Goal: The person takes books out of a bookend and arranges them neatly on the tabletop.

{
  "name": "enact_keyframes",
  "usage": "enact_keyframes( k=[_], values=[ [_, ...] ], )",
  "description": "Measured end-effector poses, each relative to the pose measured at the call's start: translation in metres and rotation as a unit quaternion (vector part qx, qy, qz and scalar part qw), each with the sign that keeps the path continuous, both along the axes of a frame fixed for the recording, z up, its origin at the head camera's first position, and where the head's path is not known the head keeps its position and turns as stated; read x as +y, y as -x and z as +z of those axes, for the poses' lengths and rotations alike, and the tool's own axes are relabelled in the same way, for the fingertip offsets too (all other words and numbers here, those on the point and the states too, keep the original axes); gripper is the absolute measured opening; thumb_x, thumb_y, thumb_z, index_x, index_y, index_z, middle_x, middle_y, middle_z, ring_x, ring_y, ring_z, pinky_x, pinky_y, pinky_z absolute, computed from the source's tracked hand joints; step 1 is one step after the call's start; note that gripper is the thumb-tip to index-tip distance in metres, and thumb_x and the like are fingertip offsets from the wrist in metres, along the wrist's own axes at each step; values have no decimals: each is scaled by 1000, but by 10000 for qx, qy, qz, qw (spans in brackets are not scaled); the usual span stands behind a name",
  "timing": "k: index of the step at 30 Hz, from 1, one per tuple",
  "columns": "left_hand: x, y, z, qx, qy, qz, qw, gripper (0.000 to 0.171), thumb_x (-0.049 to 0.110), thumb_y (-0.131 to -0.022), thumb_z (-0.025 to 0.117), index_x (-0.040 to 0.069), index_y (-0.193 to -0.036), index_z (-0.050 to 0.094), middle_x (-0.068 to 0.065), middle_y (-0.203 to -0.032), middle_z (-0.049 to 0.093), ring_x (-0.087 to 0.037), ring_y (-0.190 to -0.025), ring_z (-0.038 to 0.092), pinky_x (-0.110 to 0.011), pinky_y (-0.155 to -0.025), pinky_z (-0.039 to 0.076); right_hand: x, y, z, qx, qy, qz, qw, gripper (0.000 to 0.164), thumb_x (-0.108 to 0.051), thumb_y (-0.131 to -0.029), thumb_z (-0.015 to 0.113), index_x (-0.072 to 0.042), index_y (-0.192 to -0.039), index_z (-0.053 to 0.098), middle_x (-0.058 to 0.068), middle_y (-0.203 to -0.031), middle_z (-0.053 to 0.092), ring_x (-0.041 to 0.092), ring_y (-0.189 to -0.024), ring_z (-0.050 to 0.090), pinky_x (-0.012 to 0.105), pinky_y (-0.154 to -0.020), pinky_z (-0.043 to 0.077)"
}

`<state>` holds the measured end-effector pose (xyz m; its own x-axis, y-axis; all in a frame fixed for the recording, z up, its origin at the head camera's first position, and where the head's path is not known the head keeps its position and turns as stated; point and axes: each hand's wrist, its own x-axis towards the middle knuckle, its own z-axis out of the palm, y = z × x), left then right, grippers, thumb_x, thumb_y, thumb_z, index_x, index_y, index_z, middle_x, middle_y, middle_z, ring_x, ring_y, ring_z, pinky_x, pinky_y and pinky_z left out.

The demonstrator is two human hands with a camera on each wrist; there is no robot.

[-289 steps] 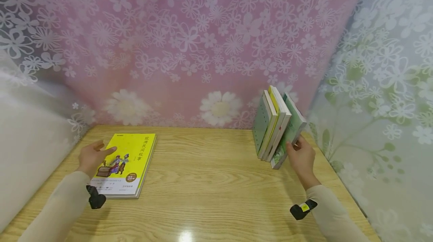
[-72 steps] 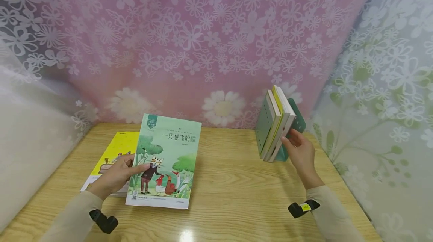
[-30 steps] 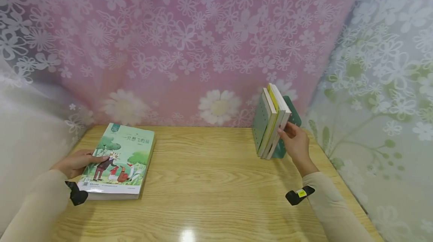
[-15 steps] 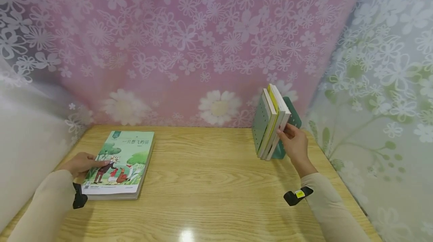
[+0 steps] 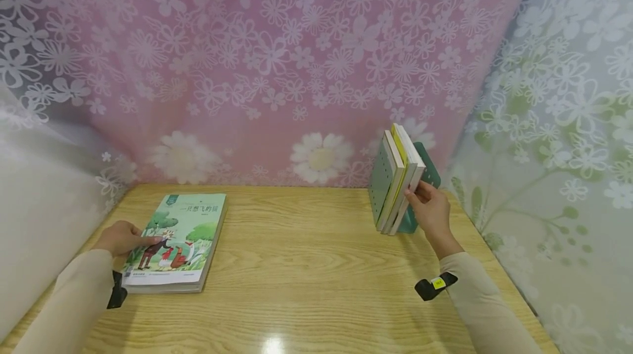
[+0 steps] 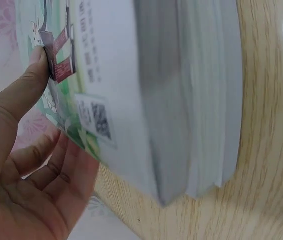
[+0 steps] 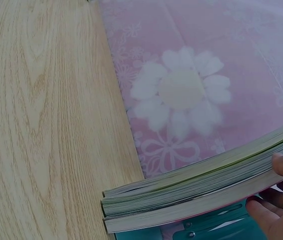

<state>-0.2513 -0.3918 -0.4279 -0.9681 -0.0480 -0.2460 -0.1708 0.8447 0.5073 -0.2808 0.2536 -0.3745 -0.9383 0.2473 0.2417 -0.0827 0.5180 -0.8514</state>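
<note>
At the left, a green picture-covered paperback book (image 5: 173, 238) lies face up on the stack, its cover showing a cat and birds. My left hand (image 5: 121, 238) holds its left edge, thumb on the cover; in the left wrist view the fingers (image 6: 71, 170) bend against the book's side. Page edges of the books (image 6: 201, 100) beneath show there too. At the right, several books (image 5: 403, 178) stand in a row in a green metal bookend (image 5: 379, 183). My right hand (image 5: 432, 214) pinches the outermost white-edged book (image 7: 191, 207), thumb on the page edges, fingers behind it.
The wooden table (image 5: 296, 266) runs between the stack and the upright books. Behind it hangs a pink flowered curtain (image 5: 277, 68). A pale flowered curtain (image 5: 559, 178) borders the right side, and a white one (image 5: 44, 178) the left.
The green book went from the right end of the upright row, through my left hand, onto the yellow book. It has since settled flat. My right hand moved to the white-edged book.
</note>
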Motion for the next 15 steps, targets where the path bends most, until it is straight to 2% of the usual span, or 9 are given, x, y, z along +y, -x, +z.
enact_keyframes(
  k=[1, 4, 7, 8, 11, 15],
  values=[
    [0, 0, 0, -2, 55, -2, 10000, 58, 54, -78, 73, 18, -53, 34, 8, -49, 27, -7, -44, 28, -27, -48, 34, 0, 0, 0, -3, -13, 6, 10000, 51, -23, -97, 58, 2, -139, 47, 22, -133, 55, 33, -120, 56, 46, -97, 47],
    [-1, 0, 2, 178, 246, -44, 9995, 58, 55, -78, 73, 3, -64, 50, 0, -57, 43, -12, -48, 37, -29, -50, 37, -1, 0, 1, -11, -17, 42, 10000, 51, -23, -97, 58, 2, -139, 47, 23, -133, 54, 34, -120, 55, 47, -97, 47],
    [-1, -1, 2, 443, 373, -55, 9983, 73, 57, -78, 71, -13, -94, 58, -21, -80, 60, -22, -61, 53, -36, -57, 47, -1, 0, 0, 0, -54, 45, 10000, 50, -23, -97, 58, 2, -139, 47, 23, -133, 55, 35, -120, 55, 46, -96, 48],
    [-1, -2, 2, 537, 413, -58, 9977, 80, 58, -78, 71, -16, -105, 57, -28, -92, 61, -28, -68, 57, -40, -60, 49, -1, 0, 0, 6, -70, 24, 10000, 50, -23, -97, 58, 2, -139, 48, 23, -132, 55, 34, -119, 56, 44, -95, 49],
    [-1, -4, -2, 564, 364, -14, 9977, 90, 61, -78, 68, -18, -118, 54, -38, -112, 57, -46, -88, 60, -50, -70, 52, 0, 2, -1, 35, -153, -32, 9999, 48, -24, -97, 58, 2, -137, 49, 22, -130, 57, 33, -117, 57, 37, -92, 51],
    [-2, -6, -9, 521, 166, 58, 9985, 91, 60, -81, 67, -20, -122, 52, -40, -119, 53, -56, -103, 52, -55, -77, 51, 1, 3, -3, 164, -210, -65, 9996, 47, -22, -97, 58, 3, -136, 51, 22, -128, 58, 33, -116, 58, 29, -88, 52]
  ],
)
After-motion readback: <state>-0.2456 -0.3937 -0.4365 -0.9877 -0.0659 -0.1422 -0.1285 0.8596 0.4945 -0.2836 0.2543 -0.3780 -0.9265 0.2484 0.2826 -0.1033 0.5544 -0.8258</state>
